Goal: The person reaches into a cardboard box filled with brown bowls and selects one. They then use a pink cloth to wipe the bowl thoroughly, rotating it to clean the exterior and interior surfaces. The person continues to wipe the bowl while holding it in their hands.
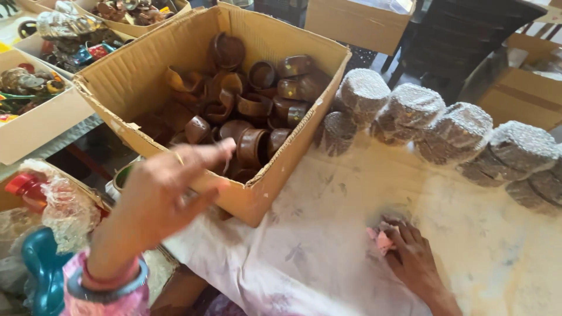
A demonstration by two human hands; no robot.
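Left hand: raised nearest the camera, the left hand (170,187) hangs blurred over the front edge of the cardboard box (146,70), its fingers (205,153) loosely spread and pointing into the box, holding nothing that shows; bangles ring the wrist above a pink sleeve.
Right hand: the right hand (413,257) lies palm down on the counter (468,234), its fingers (404,231) bent over a small pink piece (381,240) and touching it; whether they grip it I cannot tell.
Cardboard box: open, set at an angle on the left part of the counter, its near corner jutting past the hand.
Brown cups: many small brown cups (252,146) lie heaped inside the box, some upright, some on their sides, mostly toward its right wall.
Wrapped stacks: a row of round stacks in clear wrap (410,108) lies along the far side of the counter, from just beside the box out to the right edge, each touching the next.
Counter: covered with a pale cloth bearing a faint leaf print.
Left side: more open boxes of small coloured pieces (29,82) stand beyond the box; lower down sit a teal plastic thing (41,269) and a crumpled clear bag (64,205).
Background: other cardboard cartons (357,23) stand behind.
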